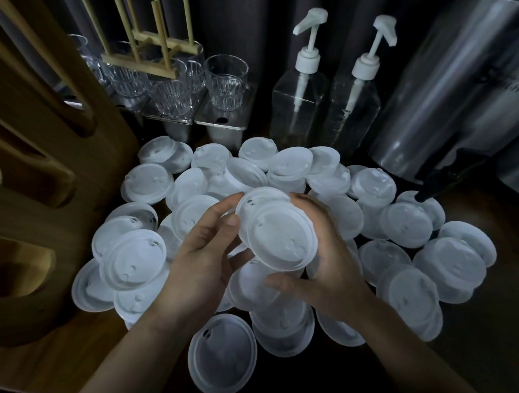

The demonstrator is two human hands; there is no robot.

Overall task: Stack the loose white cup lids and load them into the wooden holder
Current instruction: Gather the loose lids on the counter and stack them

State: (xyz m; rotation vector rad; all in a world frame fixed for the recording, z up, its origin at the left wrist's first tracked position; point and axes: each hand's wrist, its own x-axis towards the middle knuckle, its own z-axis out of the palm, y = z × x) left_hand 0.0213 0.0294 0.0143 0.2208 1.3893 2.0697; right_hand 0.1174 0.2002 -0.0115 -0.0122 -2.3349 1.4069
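Both hands meet over the middle of the pile (pixel 132 259) of loose white lids that covers the dark counter (pixel 482 351). Between them they hold a small stack (pixel 277 229), seemingly two or three lids nested and tilted toward the camera. The left hand (pixel 203 253) has its thumb on the stack's left rim and its fingers curled underneath. The right hand (pixel 332 257) wraps its fingers round the far edge and hooks its thumb under the near rim, so both hands are closed on the stack. The holder (pixel 33 159) stands at the left, just beside the pile, its slots dark and, as far as can be seen, with no lids in them. Glasses (pixel 227 80), two pump bottles (pixel 299 103) and a steel urn (pixel 462 85) line the back. The lids look like thin moulded plastic, so they are probably very light, a little springy and smooth enough to slide over one another. A hard squeeze across the dome would likely buckle one, and a loosely held stack could fan out or slip. The rim is the stiffest part and looks like the best place to hold, with fingertips opposite each other on the edge. A lid should seat only when it faces the same way as the one below. A taller stack is best carried clamped top and bottom. Most of the pile remains loose, so the job looks barely begun.
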